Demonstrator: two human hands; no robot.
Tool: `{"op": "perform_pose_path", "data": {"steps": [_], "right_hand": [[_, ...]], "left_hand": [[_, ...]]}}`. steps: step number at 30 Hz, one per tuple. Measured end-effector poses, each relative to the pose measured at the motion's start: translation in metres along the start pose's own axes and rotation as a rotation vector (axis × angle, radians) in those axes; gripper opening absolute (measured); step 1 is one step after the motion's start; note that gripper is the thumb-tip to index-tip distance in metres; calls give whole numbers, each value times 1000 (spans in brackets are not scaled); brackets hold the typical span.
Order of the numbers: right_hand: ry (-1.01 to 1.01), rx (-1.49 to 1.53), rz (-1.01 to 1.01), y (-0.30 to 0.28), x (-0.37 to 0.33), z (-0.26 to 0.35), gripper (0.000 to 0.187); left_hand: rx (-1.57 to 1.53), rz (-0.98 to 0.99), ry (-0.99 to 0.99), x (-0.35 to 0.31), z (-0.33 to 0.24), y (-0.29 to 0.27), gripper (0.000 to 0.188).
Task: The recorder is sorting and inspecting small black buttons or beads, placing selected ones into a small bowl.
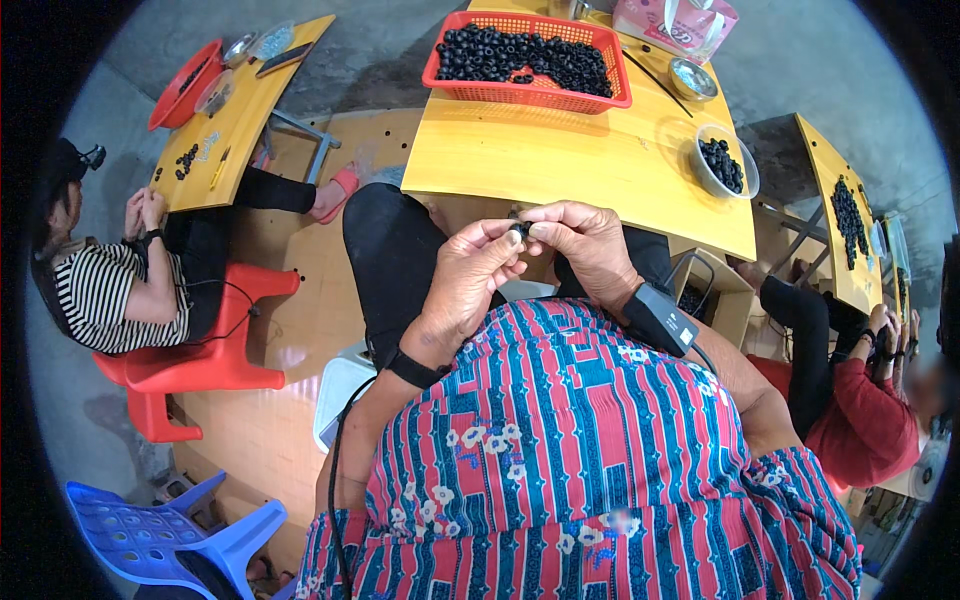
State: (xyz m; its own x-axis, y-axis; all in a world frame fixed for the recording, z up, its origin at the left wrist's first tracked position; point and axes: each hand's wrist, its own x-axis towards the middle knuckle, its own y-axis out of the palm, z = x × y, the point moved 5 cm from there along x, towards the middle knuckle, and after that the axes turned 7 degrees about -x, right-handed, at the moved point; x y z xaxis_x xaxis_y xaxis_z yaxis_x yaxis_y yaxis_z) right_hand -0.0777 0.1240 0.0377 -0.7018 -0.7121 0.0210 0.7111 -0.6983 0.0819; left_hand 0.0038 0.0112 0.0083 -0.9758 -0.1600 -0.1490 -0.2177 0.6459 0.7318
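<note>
My left hand (468, 285) and my right hand (590, 245) meet in front of my chest, just below the near edge of the yellow table (560, 160). Between their fingertips they pinch a small black ring-shaped part (519, 230), mostly hidden by the fingers. On the far side of the table stands a red basket (528, 92) full of the same small black parts. A clear bowl (727, 165) with several black parts sits at the table's right edge. Each wrist wears a black band.
A person in a striped top sits at the left on a red chair (205, 350) at another yellow table (235, 105). A person in red sits at the right by a third table (850, 225). A blue stool (170, 530) stands at lower left. A small metal dish (692, 78) and a pink package (675, 22) lie behind the basket.
</note>
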Motion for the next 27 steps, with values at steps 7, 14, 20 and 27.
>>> {"op": "perform_pose_path", "data": {"steps": [7, 14, 20, 27], "right_hand": [[-46, -79, 15, 1, 0, 3, 13], [-40, -53, 11, 0, 1, 0, 13], [-34, -15, 31, 2, 2, 0, 13], [-43, 10, 58, 3, 1, -1, 13]], "left_hand": [[20, -48, -50, -3, 0, -1, 20], [21, -42, -26, 0, 2, -4, 16], [100, -53, 9, 0, 0, -4, 15], [16, -48, -22, -1, 2, -6, 17]]}}
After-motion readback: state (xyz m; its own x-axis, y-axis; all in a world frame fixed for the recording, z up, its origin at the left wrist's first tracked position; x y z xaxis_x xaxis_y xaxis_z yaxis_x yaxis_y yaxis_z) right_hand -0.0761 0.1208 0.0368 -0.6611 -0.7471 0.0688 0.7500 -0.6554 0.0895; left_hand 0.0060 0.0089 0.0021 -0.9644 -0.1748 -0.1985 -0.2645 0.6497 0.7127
